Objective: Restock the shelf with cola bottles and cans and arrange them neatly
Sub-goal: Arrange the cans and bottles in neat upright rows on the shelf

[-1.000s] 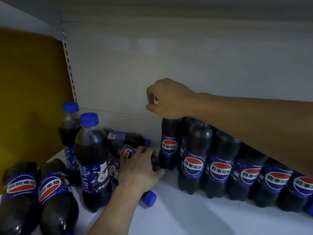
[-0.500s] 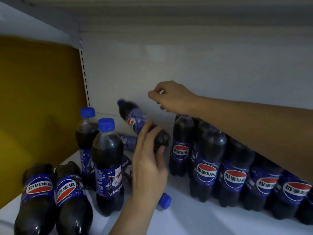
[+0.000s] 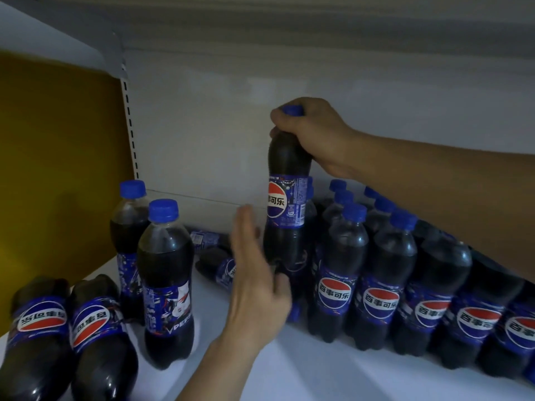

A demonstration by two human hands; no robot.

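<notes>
Right grip (image 3: 315, 134) is clamped round the cap and neck of a bottle (image 3: 285, 209), upright and held up at the far left end of the row (image 3: 388, 285) on the shelf (image 3: 289, 371). Left grip (image 3: 254, 287) is apart, fingers straight, just beside the bottle's lower half. It's blurred, so can't tell if it touches.

Risks: held by the top only, a full bottle could swing or slip. Coming down it may clip the row's end & topple neighbours. A lying bottle (image 3: 223, 270) sits right by the landing spot, btw. the row and the standing pair (image 3: 165, 285). If the base catches it, the bottle tips or that one rolls.

Hard to see: bottle's base is behind the left grip, so can't say if it's clear of the shelf. Row runs off the right edge. Near-left lying pair (image 3: 37, 328) is cut off at the bottom. Light's dim, and the row's far bottles show mostly caps. No cans in view.
</notes>
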